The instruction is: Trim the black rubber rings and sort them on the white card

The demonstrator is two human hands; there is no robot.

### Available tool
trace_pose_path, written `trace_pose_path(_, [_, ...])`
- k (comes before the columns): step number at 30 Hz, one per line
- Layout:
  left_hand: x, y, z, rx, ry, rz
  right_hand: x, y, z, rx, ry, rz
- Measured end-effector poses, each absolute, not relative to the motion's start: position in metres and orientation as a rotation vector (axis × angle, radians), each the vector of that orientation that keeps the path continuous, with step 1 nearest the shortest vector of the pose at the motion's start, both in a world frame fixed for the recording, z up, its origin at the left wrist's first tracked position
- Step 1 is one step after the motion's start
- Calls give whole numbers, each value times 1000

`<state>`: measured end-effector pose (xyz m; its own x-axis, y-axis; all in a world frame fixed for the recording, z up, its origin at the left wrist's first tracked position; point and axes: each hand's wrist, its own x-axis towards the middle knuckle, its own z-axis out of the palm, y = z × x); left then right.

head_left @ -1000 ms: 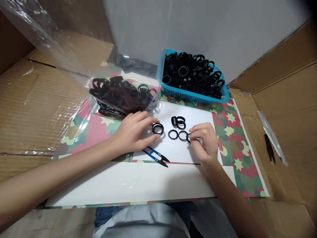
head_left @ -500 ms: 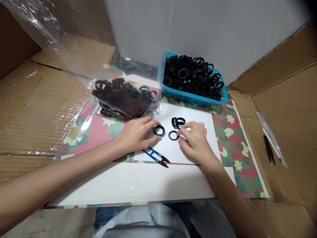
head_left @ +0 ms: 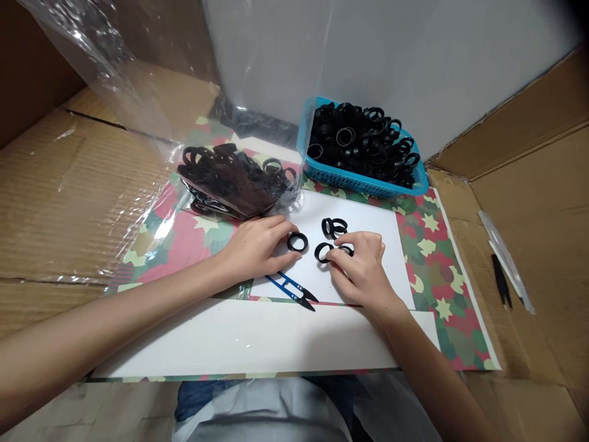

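Note:
My left hand (head_left: 262, 247) rests on the white sheet with thumb and forefinger against opposite edges of a black ring (head_left: 291, 242). To its right, my right hand (head_left: 361, 265) has its fingertips at the right edge of another black ring (head_left: 317, 253), which is slightly tilted. One more black ring (head_left: 348, 250) shows partly behind the right fingers. Just beyond them, several black rings (head_left: 327, 228) stand and lean together. Blue thread snips (head_left: 289, 287) lie below my left thumb, their black blades pointing right and their handle ends hidden by the hand.
A blue basket (head_left: 350, 179) heaped with black rings stands at the back. On the left, a clear plastic bag (head_left: 239, 184) holds many more. Black tweezers (head_left: 500, 279) lie on cardboard at the right, beside a clear plastic strip (head_left: 506, 261). Cardboard walls (head_left: 529, 141) flank the patterned mat.
The ring at my right fingertips has tipped from lying flat to a slight tilt, and the right forefinger has shifted. Another ring now shows behind those fingers. My left hand keeps its place.

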<state>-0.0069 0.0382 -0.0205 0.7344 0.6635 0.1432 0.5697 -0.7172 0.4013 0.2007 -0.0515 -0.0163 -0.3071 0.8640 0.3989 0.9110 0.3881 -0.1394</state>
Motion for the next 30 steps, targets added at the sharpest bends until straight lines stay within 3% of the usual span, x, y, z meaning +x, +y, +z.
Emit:
trace_pose_path(17, [-9, 37, -22, 2640, 977, 366, 171, -20, -11, -1508, -2429, -37])
trace_pose_path(30, [-12, 39, -21, 2602, 957, 361, 250, -61, -10, -1701, -2243, -199])
